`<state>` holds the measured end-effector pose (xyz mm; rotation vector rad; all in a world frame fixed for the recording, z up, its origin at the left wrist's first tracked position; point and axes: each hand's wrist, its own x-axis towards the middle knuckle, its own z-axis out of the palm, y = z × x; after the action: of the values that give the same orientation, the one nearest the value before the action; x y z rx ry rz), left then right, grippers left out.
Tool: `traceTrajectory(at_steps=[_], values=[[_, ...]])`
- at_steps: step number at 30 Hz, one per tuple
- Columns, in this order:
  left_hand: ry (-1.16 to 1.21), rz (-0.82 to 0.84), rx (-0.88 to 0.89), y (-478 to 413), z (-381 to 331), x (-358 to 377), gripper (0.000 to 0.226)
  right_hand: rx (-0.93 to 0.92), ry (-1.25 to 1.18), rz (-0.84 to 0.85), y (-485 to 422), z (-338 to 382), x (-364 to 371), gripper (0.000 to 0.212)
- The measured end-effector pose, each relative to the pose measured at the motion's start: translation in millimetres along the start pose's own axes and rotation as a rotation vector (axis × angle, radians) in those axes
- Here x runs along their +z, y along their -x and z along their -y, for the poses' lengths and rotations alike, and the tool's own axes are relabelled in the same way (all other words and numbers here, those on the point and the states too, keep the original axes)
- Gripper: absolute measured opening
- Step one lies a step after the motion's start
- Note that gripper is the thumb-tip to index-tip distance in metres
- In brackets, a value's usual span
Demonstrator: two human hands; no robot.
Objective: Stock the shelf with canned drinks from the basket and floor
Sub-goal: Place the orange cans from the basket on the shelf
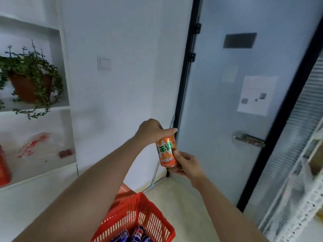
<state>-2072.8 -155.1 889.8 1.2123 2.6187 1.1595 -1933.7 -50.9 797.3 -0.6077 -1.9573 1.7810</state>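
Stocking unfinished: orange can [167,151] is gripped at top by left hand [153,131], at base by right hand [187,165]; blue cans [138,232] are left in basket [132,213].

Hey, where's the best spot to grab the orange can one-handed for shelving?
Around its middle, from the right. The orange can is a near-upright cylinder, the left hand covers its top, and the right hand pinches it low.
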Motion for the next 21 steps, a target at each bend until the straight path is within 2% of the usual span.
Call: traceTrajectory(at_steps=[6,9,11,14,21], values=[[-0.081,0.057,0.19,8,-102,14,0.061,-0.159,0.041,-0.121,53,30,-57,0.064],[-0.057,0.104,0.27,22,-154,36,0.062,-0.22,0.142,-0.21,88,40,-102,0.041],[-0.033,0.136,0.32,36,-191,57,0.066,-0.241,0.22,-0.277,114,44,-140,0.043],[-0.007,0.186,0.383,59,-248,90,0.067,-0.241,0.284,-0.361,156,47,-194,0.052],[-0.088,0.332,0.566,106,-382,175,0.073,-0.153,0.439,-0.528,250,56,-325,0.044]])
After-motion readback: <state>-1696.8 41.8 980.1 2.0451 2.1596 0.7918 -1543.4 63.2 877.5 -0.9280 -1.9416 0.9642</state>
